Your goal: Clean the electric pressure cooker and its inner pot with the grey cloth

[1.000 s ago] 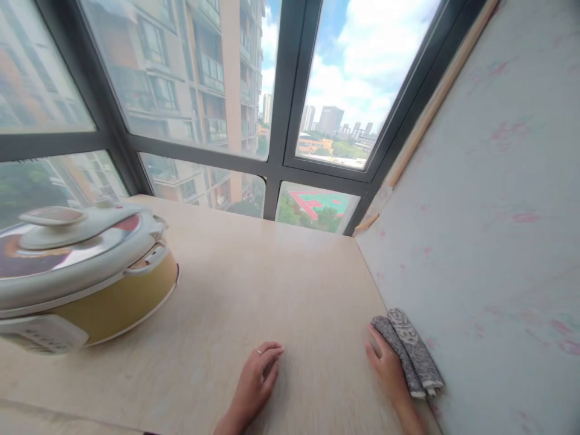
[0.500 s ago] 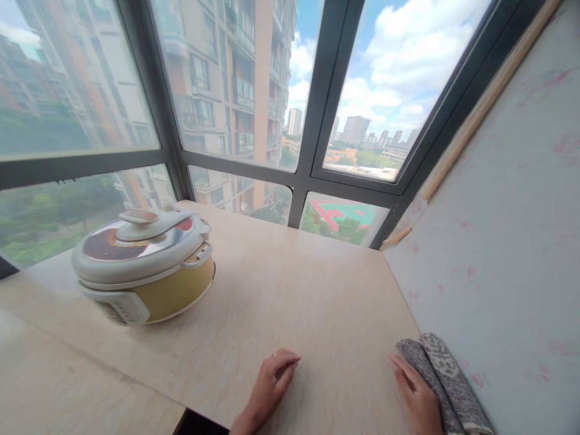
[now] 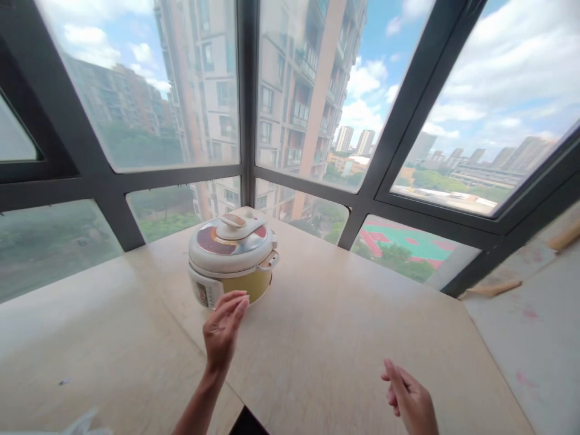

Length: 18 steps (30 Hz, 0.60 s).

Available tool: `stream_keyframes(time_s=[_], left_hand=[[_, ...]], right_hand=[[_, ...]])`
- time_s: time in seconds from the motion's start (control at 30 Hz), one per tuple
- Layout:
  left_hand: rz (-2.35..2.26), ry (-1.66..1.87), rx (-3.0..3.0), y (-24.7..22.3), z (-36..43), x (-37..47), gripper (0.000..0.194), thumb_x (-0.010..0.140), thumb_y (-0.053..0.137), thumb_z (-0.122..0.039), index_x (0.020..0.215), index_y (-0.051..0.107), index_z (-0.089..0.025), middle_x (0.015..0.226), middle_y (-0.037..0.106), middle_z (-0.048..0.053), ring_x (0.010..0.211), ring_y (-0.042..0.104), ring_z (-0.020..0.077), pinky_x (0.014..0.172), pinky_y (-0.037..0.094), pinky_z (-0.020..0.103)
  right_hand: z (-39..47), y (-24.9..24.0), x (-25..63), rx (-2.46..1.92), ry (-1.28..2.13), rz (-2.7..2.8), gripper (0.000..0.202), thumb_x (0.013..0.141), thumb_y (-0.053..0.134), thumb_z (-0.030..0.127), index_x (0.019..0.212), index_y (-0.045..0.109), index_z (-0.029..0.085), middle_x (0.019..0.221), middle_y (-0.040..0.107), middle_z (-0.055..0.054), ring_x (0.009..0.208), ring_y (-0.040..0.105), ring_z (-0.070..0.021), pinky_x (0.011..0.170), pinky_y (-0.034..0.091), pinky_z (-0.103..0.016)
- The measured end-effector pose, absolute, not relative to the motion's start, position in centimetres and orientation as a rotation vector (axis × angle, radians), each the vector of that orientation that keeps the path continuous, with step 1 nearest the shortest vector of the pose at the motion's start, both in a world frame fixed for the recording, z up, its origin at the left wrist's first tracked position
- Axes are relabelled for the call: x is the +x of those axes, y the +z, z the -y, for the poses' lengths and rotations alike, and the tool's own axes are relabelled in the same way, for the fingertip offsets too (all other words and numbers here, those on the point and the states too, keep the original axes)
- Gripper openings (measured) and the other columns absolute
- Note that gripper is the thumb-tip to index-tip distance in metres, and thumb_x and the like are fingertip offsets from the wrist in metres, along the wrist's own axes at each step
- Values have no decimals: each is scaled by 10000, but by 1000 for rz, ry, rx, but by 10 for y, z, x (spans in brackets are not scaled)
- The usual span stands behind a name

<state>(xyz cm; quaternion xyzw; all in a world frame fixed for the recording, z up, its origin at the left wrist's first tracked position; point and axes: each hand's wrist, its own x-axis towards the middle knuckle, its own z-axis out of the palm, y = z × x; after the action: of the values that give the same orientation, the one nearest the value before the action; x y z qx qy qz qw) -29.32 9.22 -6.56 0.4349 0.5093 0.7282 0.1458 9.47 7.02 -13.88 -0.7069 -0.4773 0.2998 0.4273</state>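
Observation:
A rice cooker (image 3: 231, 254) with a white lid and yellow-green body stands upright on the pale tabletop (image 3: 326, 326), left of centre near the window corner. My left hand (image 3: 223, 329) is raised in front of it, overlapping its lower front in the view; whether they touch is unclear. Its fingers are drawn together in a pinch, and no object shows between them. My right hand (image 3: 408, 393) is over the table at the lower right, its fingers curled and pressed together with nothing visible in them.
Dark window frames (image 3: 248, 121) rise behind the table. A papered wall (image 3: 539, 338) bounds the right side. Clear plastic (image 3: 84, 423) lies at the lower left, near a tiny scrap (image 3: 64, 382). A dark gap (image 3: 248, 423) cuts the front edge.
The view has turned left, so the cooker appears nearer the middle and the rolled grey cloth is out of frame. My left hand has moved up and left to the cooker; my right fingers have curled.

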Motion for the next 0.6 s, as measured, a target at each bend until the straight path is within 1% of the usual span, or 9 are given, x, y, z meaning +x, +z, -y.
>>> stream_keyframes(time_s=[0.07,0.13,0.23,0.3,0.4,0.47,0.5,0.53,0.6], left_hand=[[-1495,2283,1047,-51,-97,-319,244,839,706,-406,821,769,-171,942,724,78,774,653,174,627,542,280],[-1499,2419,878,-38,-107,-348,263,847,652,-401,817,747,-158,902,717,63,688,604,141,598,491,265],[-1577,2481,697,-21,-131,-396,288,818,563,-400,789,701,-149,837,697,59,688,584,149,586,448,256],[-1721,2376,640,-10,-151,-426,293,773,542,-391,845,693,-150,889,695,59,731,593,164,599,444,258],[-1861,2075,703,1,-185,-463,314,707,611,-322,970,658,-158,974,674,42,854,597,167,732,471,259],[-1852,1966,714,5,-207,-481,306,692,648,-309,957,634,-157,1001,664,50,879,592,169,767,472,272],[-1842,1911,713,6,-217,-488,282,689,660,-310,922,625,-154,978,659,55,861,588,170,761,475,282],[-1825,1857,711,5,-226,-493,252,694,663,-316,881,620,-151,932,654,56,826,586,172,743,478,294],[-1779,1760,707,3,-241,-502,206,712,656,-324,801,608,-144,798,631,51,730,581,176,685,484,314]], right_hand=[[-90,-123,70,-1648,865,1334,698,717,552,866,622,694,189,493,585,-52,440,562,-200,470,486,-313],[-107,-110,45,-1520,960,1500,647,755,584,809,685,723,181,585,655,-74,531,624,-212,568,535,-324],[-129,-93,6,-1344,1098,1677,541,807,637,698,885,753,175,707,710,-73,648,676,-218,670,564,-339],[-144,-82,-23,-1246,1191,1725,524,803,683,642,1022,734,169,764,717,-62,701,692,-215,710,571,-350],[-169,-61,-68,-1124,1352,1706,574,766,745,593,1138,670,162,894,708,-63,740,711,-210,686,573,-346],[-186,-44,-98,-1087,1469,1625,627,736,779,575,1181,619,164,942,704,-72,739,719,-216,622,567,-328],[-194,-36,-112,-1085,1535,1559,615,755,777,552,1197,594,166,956,708,-77,746,723,-213,620,570,-319],[-201,-28,-125,-1091,1616,1470,550,797,754,525,1184,584,173,971,710,-78,749,726,-205,624,574,-311],[-212,-13,-148,-1083,1777,1267,338,899,664,461,1059,603,170,929,709,-70,721,720,-178,613,573,-278]])
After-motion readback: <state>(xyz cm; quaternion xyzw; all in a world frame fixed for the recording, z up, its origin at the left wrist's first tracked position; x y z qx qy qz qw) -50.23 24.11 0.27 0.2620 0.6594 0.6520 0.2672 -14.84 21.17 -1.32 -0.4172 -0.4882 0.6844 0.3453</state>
